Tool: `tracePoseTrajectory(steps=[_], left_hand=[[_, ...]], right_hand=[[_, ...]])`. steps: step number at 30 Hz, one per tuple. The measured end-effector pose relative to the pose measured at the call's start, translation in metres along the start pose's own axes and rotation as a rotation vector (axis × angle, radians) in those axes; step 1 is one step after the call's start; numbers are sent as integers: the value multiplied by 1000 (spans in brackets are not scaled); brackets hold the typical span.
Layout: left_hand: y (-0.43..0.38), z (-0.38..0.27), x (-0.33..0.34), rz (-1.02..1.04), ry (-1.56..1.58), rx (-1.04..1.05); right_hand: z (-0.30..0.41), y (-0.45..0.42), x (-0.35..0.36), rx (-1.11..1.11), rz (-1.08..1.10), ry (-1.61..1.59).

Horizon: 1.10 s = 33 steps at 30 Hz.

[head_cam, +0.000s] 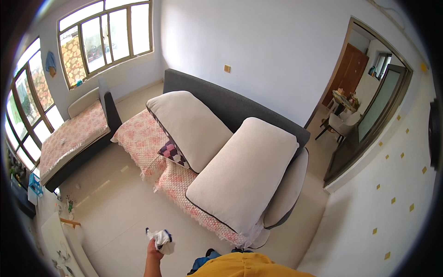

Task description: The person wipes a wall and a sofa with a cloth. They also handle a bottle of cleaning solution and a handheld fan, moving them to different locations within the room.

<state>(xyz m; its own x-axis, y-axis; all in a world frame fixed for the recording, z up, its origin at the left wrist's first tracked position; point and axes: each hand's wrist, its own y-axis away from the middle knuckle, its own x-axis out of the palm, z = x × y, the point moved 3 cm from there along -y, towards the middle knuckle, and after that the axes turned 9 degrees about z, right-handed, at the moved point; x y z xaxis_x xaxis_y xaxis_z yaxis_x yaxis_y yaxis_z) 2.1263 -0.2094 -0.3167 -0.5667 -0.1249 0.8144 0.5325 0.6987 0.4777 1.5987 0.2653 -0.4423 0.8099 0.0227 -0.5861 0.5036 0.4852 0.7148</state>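
Note:
My left hand (154, 250) grips a crumpled white cloth (164, 239) with dark blue edging, held out over the tiled floor at the bottom of the view. My right hand is out of view. Before me stands a sofa with a dark grey backrest (221, 93). Two large beige cushions with dark piping, a left one (188, 126) and a right one (245, 173), lie tilted across its seat and backrest. Under them spreads a pink and white quilted sofa cover (145, 138). A purple and white patterned pillow (173, 152) peeks out beneath the left cushion.
A second sofa section (76, 128) with a matching cover stands by the windows at left. A pale table (57, 239) is at lower left, near small items (70, 204) on the floor. At right, a doorway opens onto a room with a chair (341, 123).

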Motion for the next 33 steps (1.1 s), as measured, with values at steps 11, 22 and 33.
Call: tracePoseTrajectory(steps=[11, 22, 33], left_hand=[[-83, 164, 186, 313, -74, -187], [-77, 354, 238, 415, -1020, -18], [-30, 438, 377, 335, -942, -223]], right_hand=[[-42, -41, 17, -166, -100, -237], [-171, -75, -84, -18, 83, 167], [-261, -59, -181, -390, 158, 903]])
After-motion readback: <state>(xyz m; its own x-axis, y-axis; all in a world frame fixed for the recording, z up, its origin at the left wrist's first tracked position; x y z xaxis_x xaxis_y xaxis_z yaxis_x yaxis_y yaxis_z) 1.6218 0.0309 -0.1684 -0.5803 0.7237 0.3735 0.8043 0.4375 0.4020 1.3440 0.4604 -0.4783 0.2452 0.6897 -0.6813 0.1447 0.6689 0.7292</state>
